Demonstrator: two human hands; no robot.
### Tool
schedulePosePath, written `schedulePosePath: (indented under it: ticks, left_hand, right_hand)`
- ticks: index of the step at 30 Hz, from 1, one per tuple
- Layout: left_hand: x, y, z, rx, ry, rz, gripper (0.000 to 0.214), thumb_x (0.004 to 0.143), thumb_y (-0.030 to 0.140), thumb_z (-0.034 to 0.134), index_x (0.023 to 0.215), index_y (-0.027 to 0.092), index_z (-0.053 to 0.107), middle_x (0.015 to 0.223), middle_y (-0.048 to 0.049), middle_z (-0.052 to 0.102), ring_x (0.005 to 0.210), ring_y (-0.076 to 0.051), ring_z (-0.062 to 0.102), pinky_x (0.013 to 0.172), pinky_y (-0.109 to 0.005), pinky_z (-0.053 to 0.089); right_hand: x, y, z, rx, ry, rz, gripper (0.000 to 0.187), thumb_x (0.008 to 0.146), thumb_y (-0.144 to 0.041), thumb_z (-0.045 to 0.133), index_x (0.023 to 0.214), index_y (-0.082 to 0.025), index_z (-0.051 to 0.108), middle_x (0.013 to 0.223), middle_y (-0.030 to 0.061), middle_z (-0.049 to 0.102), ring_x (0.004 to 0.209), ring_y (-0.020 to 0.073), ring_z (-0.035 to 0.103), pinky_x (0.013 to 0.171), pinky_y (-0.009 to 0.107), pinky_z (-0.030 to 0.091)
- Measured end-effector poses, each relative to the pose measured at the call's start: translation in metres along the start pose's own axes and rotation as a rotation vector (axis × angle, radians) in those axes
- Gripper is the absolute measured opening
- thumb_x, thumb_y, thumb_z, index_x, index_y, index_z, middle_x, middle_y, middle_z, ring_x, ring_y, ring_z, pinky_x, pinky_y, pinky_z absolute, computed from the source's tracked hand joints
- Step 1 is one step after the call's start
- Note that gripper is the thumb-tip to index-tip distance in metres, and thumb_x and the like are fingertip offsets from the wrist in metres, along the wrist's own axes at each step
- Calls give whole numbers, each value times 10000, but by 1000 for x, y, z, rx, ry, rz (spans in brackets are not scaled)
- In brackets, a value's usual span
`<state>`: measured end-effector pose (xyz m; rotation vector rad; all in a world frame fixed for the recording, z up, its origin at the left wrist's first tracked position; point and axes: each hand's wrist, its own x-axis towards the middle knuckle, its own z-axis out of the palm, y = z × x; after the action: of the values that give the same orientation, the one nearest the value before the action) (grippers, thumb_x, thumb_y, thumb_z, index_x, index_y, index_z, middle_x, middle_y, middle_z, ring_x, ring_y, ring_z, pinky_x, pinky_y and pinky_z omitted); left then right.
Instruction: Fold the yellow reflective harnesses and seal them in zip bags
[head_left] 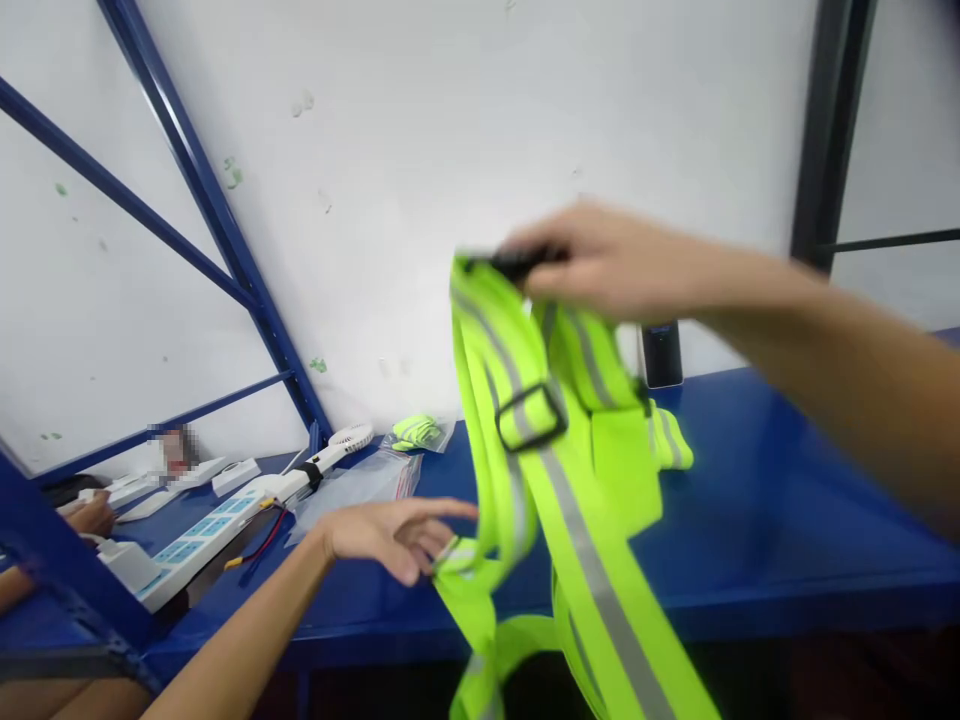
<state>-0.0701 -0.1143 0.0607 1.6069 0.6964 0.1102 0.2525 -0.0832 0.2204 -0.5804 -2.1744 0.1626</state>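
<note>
A neon-yellow reflective strap harness (585, 530) with grey stripes hangs in loops in front of me, its lower straps dropping past the table's front edge. My right hand (600, 260) is closed on a black buckle (525, 262) at the top of it, blurred by motion. Lower on the webbing is a black rectangular slider (531, 417). To the left, my left hand (397, 535) has its fingers apart, with the fingertips at the edge of a hanging loop; whether they touch it is hard to tell.
On the blue table (750, 480) are a bagged yellow strap bundle (416, 432), clear plastic bags (360, 480), a small white fan (351, 437), a long power strip (202, 545) and a black device (661, 355). Another person's hand (91, 515) is at far left, beyond a blue frame post.
</note>
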Motion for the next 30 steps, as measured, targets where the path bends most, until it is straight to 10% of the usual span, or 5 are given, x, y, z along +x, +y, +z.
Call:
schedulePosePath:
  ticks: [6, 10, 15, 21, 30]
  left_hand:
    - [40, -18, -51, -218, 639, 256, 725, 877, 557, 497, 1485, 334, 171, 1380, -146, 498, 1234, -283, 518, 983, -455, 408]
    - [113, -29, -64, -227, 644, 212, 872, 740, 324, 754, 1453, 276, 256, 1111, -123, 661, 978, -248, 664, 867, -394, 483]
    - [170, -33, -75, -437, 811, 451, 823, 599, 168, 825, 1326, 203, 440, 905, -40, 685, 705, -164, 675, 717, -306, 524]
    - [160, -42, -75, -503, 889, 469, 686, 581, 125, 791, 1223, 124, 549, 767, -38, 689, 654, -173, 668, 683, -304, 527]
    - [149, -26, -59, -428, 825, 518, 526, 593, 129, 737, 1093, 173, 581, 645, 22, 624, 519, -115, 585, 540, -225, 454]
  right_hand:
    - [-37, 103, 140, -79, -363, 77, 378, 734, -31, 535, 1038, -161, 719, 998, 90, 737, 900, 233, 672, 763, 298, 490]
    - [-55, 148, 188, 109, -183, 183, 501, 733, -19, 487, 1165, -215, 648, 1124, 64, 692, 1034, 220, 619, 902, 331, 445]
    - [-60, 160, 193, 156, -24, 308, 560, 752, -72, 496, 1303, -169, 519, 1119, 117, 636, 1030, 228, 587, 936, 395, 423]
    - [-92, 158, 175, 883, 161, 660, 517, 812, -355, 551, 1319, -288, 476, 1185, 64, 565, 1123, 228, 552, 877, 354, 480]
    - [-101, 134, 175, 1286, -180, 807, 135, 748, -270, 679, 760, -144, 633, 620, 7, 621, 510, 111, 553, 452, 192, 433]
